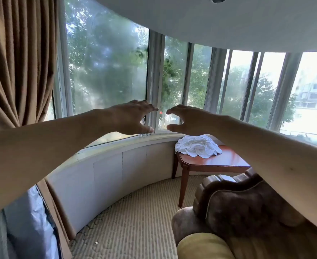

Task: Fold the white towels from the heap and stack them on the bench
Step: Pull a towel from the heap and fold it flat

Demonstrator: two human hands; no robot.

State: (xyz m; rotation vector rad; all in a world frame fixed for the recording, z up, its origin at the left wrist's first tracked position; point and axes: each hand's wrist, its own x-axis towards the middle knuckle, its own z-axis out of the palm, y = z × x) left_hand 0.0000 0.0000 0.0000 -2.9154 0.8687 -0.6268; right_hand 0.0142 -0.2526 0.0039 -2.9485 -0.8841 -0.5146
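empty hands (159,116) above towel heap (197,145)

A curved bay of tall windows (172,81) admits hazy daylight through trees (a pale building shows at far right). A brown curtain (17,58) hangs at left; a reddish wooden side table (226,161) and upholstered armchair (234,208) stand on striped carpet (135,217).
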